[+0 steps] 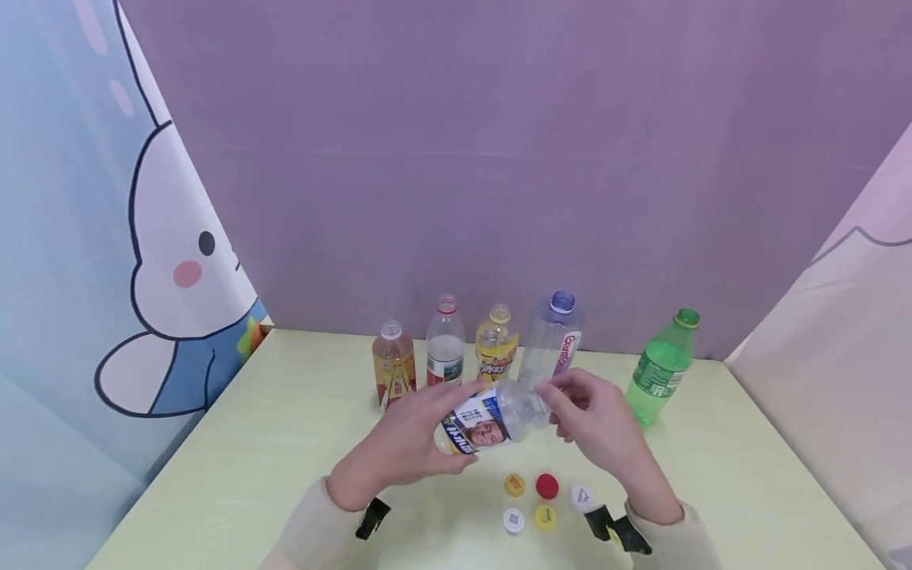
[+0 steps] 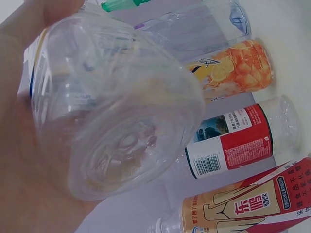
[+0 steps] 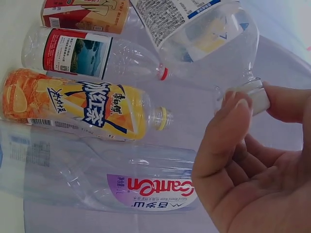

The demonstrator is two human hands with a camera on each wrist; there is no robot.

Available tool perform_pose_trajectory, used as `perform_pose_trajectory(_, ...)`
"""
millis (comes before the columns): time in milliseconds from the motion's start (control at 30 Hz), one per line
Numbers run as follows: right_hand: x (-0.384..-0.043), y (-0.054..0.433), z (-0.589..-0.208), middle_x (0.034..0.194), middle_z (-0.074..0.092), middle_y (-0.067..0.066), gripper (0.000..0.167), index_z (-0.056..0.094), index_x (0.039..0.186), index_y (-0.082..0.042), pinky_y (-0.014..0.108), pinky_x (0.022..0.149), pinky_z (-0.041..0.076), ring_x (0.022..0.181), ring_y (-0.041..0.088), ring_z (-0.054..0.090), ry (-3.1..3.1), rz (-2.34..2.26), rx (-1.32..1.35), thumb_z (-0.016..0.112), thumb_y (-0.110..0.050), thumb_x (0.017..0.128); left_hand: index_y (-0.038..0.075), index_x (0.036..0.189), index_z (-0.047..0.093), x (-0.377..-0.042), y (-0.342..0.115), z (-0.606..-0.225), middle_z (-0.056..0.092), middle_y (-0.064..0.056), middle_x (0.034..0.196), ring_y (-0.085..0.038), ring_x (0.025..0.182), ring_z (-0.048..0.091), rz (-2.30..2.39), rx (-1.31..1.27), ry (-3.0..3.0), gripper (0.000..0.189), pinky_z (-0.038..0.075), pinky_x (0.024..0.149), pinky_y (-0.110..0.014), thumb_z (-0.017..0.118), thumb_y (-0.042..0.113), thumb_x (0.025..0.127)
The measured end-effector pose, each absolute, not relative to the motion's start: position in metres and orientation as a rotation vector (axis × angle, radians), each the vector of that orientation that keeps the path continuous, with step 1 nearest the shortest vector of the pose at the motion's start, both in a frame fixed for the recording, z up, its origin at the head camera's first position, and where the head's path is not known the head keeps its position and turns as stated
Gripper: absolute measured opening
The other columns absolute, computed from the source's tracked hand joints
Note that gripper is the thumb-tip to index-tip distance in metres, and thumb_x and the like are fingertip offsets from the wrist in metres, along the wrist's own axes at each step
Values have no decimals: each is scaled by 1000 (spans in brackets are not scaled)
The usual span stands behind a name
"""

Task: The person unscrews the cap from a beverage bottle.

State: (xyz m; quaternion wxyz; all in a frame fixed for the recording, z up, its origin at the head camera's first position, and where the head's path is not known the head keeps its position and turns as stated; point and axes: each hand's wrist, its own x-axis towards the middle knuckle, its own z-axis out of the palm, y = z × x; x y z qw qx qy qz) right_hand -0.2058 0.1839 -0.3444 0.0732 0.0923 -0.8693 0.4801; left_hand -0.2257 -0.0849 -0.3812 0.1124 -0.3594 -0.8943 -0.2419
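Note:
My left hand [image 1: 402, 439] grips a clear plastic bottle [image 1: 479, 427] with a blue and white label, tilted with its neck toward the right. In the left wrist view the bottle's ridged base [image 2: 129, 141] faces the camera, beside the palm [image 2: 29, 165]. At the bottle's mouth, my right hand [image 1: 598, 419] pinches a whitish cap [image 3: 257, 97] between thumb and fingers. How firmly the cap sits on the neck cannot be told. Loose caps lie below the hands: orange [image 1: 514, 484], red [image 1: 547, 486], yellow [image 1: 545, 517] and white [image 1: 513, 520], plus another white one [image 1: 581, 497].
Behind the hands stand uncapped bottles: an amber-labelled one [image 1: 394, 368], a red-necked one [image 1: 446, 348], a yellow-labelled one [image 1: 496, 348] and a large clear one [image 1: 549, 340]. A green bottle [image 1: 659, 372] stands at right. A purple cloth [image 1: 499, 158] rises behind the pale table [image 1: 299, 412].

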Motion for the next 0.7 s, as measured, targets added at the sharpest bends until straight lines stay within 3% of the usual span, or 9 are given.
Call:
perform_pose_trajectory(333, -208, 190, -351, 80, 63, 2, 11, 66, 108, -8, 29, 59, 54, 66, 16, 60, -2551, 1346, 546, 65, -17, 101, 26, 155, 43, -223, -85, -381, 60, -4, 137, -18, 109, 59, -680, -1032, -2631, 90, 53, 86, -41, 87, 40, 78)
perform_pose_trajectory(500, -208, 191, -351, 88, 66, 2, 12, 65, 111, -8, 28, 63, 54, 72, 17, 62, -2509, 1333, 634, 66, -11, 99, 26, 154, 43, -224, -85, -381, 60, -4, 137, -18, 108, 59, -710, -1034, -2635, 90, 53, 85, -40, 88, 40, 78)
perform_pose_trajectory(700, -210, 192, -354, 96, 67, 0, 17, 65, 111, -6, 27, 77, 57, 84, 13, 63, -2408, 1263, 771, 67, 0, 95, 27, 154, 43, -226, -87, -382, 61, 0, 136, -15, 107, 60, -800, -1059, -2636, 90, 53, 84, -36, 88, 39, 78)
